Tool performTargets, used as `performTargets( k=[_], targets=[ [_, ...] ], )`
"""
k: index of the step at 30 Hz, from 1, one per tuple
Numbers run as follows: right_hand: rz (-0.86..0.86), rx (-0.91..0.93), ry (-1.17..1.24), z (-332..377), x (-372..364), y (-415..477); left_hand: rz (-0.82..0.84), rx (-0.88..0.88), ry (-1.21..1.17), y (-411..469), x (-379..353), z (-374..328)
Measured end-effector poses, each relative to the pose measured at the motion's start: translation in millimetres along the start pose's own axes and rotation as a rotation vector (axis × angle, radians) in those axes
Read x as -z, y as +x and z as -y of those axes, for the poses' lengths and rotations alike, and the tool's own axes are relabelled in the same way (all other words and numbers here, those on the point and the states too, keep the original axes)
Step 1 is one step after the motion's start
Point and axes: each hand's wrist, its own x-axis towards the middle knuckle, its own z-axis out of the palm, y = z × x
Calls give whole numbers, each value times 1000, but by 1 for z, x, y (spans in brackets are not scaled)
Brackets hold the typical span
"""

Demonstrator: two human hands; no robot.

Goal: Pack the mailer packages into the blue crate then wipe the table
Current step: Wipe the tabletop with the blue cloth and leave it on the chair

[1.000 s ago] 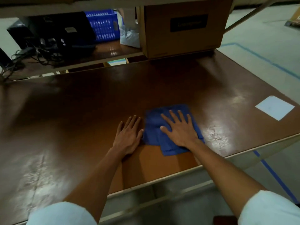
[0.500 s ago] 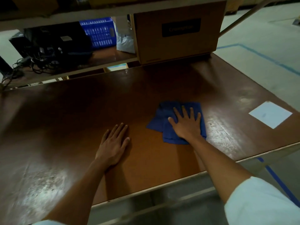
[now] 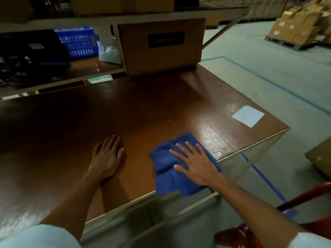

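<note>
Right hand: the right hand (image 3: 195, 165) lies palm down on the blue cloth (image 3: 165, 181), pressing it against the table (image 3: 125, 113).
Right fingers: the fingers (image 3: 182, 149) are straight and spread apart, with the thumb set out to the left; nothing is pinched.
Cloth against fingers: the cloth is rumpled and lies under the palm and all the fingers. Folds bunch up to the left of the index finger and thumb, and a strip shows beyond the fingertips.
Cloth on table: it sits near the table's front right corner, and its near edge reaches the front lip and seems to lap over it.
Left hand: the left hand (image 3: 107, 158) rests flat on bare wood, well apart from the cloth, with its fingers straight and close together.
Blue crate: the blue crate (image 3: 78, 42) stands on the shelf behind the table; its contents cannot be made out.
Mailer: a pale mailer package (image 3: 108, 51) lies just beside the crate, between it and a cardboard box (image 3: 161, 49).
Table surface: a white paper square (image 3: 248, 116) lies flat near the right edge, apart from the cloth.
</note>
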Motion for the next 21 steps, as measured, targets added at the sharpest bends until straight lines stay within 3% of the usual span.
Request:
performTargets(
  k=[2,5,6,9,11,12,15,16,17,20,21],
  targets=[
    [6,-128,40,-22,3,1,3,-8,3,0,1,0],
    [4,-566,128,-48,5,10,-5,-24,-11,-2,1,-5],
    [15,-570,127,-45,6,11,3,-39,-16,-2,1,-8],
    [4,-174,52,-30,6,-2,33,-102,-51,8,-1,-35],
    [14,-47,32,-51,8,-9,51,-156,-70,19,-4,-64],
    [8,-110,34,-71,8,-8,59,-184,-67,26,-5,-80],
    [-6,-617,129,-126,8,0,60,-252,-40,52,-12,-133],
    [0,-688,151,-134,8,7,63,-265,-36,62,-14,-149],
    [-2,-648,141,-136,9,13,68,-272,-40,73,-17,-165],
    [-6,-256,91,-151,6,28,66,-256,-60,104,-23,-205],
    [-13,-223,72,-169,5,34,63,-244,-59,113,-26,-214]
  ],
)
